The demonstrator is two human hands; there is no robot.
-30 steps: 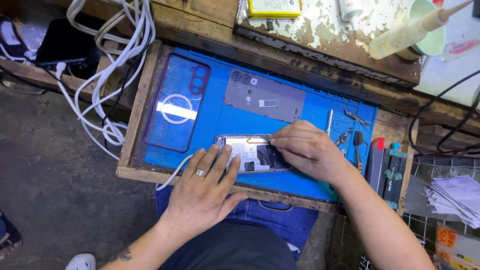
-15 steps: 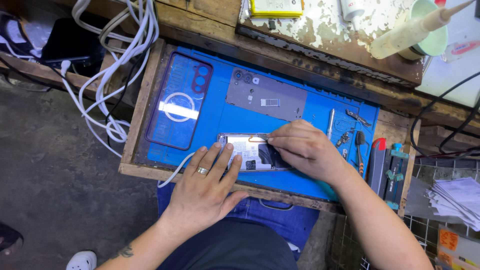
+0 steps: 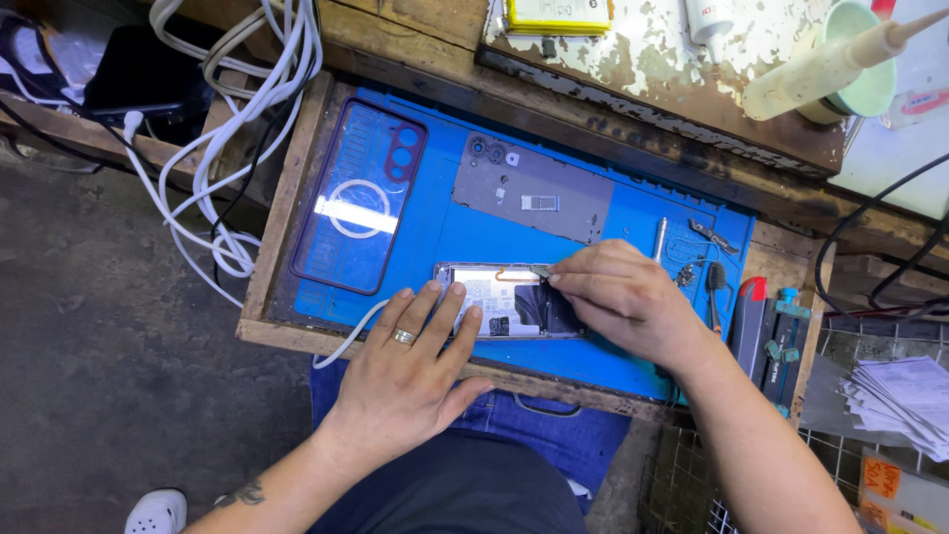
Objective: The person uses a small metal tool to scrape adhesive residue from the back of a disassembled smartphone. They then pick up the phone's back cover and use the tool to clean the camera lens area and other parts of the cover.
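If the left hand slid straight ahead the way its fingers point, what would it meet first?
The left hand points up-right, fingertips already on the opened phone. Beyond that, probably the grey rectangular back plate on the blue work mat, though height is hard to judge.

A yellow rectangular package (image 3: 557,14) lies well beyond the right hand (image 3: 633,302). An orange label (image 3: 882,478) sits far right of that hand, beside stacked papers (image 3: 905,391).

- Phone repair workshop: a blue work mat (image 3: 633,213) is lying in a wooden tray (image 3: 287,198) on the table.
- An opened phone (image 3: 499,297), a back cover (image 3: 361,208) and small tools (image 3: 712,282) are resting there.
- White cables (image 3: 232,129) are hanging beside.
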